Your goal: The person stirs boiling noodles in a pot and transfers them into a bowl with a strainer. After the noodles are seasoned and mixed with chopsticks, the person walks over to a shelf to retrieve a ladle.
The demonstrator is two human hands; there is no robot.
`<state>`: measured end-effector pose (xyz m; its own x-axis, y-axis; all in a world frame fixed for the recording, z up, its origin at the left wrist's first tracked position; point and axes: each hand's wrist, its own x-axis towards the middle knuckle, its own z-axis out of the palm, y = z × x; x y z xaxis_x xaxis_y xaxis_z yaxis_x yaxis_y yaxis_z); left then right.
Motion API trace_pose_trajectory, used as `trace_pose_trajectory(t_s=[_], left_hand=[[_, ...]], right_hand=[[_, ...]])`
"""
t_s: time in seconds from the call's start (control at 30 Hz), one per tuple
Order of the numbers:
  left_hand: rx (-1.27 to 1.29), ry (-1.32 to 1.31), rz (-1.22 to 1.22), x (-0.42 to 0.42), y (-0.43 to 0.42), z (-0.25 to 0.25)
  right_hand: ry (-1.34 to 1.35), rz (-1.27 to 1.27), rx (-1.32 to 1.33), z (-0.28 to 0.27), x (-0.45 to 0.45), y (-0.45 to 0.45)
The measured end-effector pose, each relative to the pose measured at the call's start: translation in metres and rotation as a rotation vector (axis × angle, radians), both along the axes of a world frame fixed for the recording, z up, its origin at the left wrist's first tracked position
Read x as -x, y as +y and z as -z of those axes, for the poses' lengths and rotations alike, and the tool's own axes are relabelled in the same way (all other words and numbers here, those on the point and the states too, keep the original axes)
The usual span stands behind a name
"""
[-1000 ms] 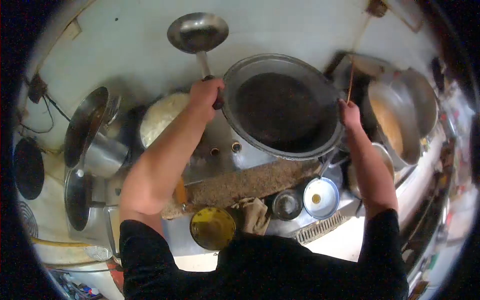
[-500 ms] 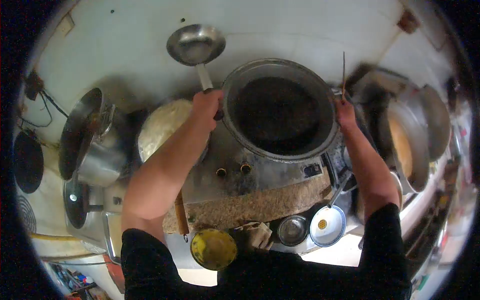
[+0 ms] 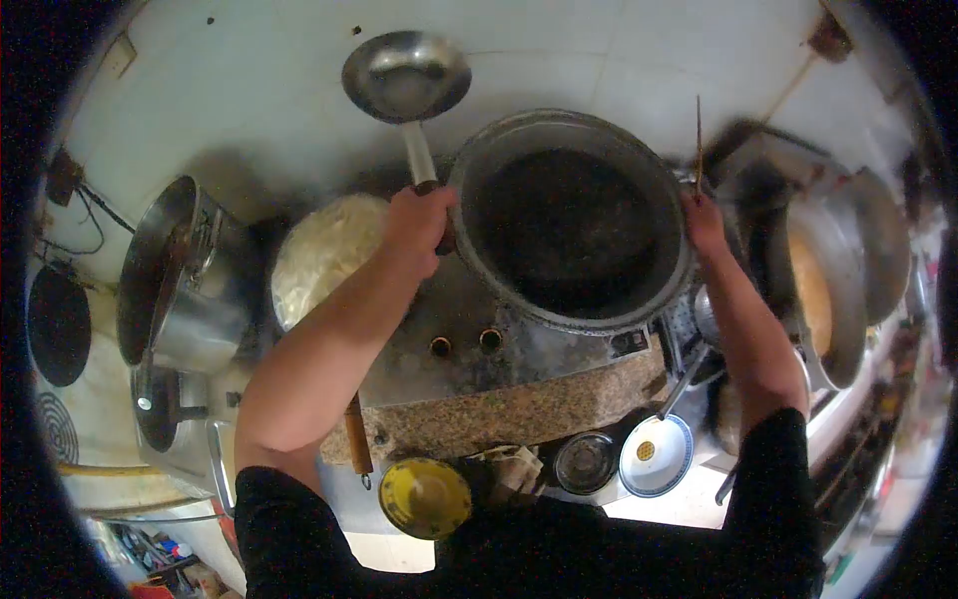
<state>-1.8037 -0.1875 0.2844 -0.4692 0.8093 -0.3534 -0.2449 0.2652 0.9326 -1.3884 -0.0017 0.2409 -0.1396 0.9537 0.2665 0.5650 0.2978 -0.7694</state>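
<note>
Two hands are seen in the head view, with a large dark pot (image 3: 559,132) held between them over the steel stovetop (image 3: 459,367). A ladle (image 3: 407,80) is gripped by its handle in the left hand (image 3: 423,222), close beside the pot's rim — whether that rim is held too cannot be told. A thin stick (image 3: 699,140) is clasped in the right hand (image 3: 705,222) at the pot's opposite edge — its hold there is partly hidden. Nearer the body, a yellow bowl (image 3: 426,499) and a blue-rimmed bowl (image 3: 671,467) are seen.
</note>
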Motion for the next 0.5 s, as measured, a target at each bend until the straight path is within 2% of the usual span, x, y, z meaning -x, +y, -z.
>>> trace_pose_trajectory(t_s=[0.07,0.13,0.23,0.33,0.47,0.5], left_hand=[[0.012,0.01,-0.015,-0.007,-0.004,0.003],[0.026,0.02,-0.037,-0.016,-0.01,0.0],[0.072,-0.017,-0.037,-0.022,-0.014,-0.003],[0.007,0.016,0.002,-0.019,-0.009,0.011],[0.065,0.09,0.025,-0.023,-0.008,0.008],[0.062,0.092,0.021,-0.021,-0.006,0.009]], right_hand=[[0.021,-0.006,-0.041,0.01,-0.008,0.007],[-0.266,0.051,-0.21,0.051,-0.032,0.046],[-0.249,0.08,-0.08,0.014,-0.01,0.02],[-0.137,0.049,0.024,0.011,-0.008,0.024],[-0.17,0.065,-0.039,0.037,-0.024,0.052],[-0.193,-0.012,-0.088,0.049,-0.032,0.062]])
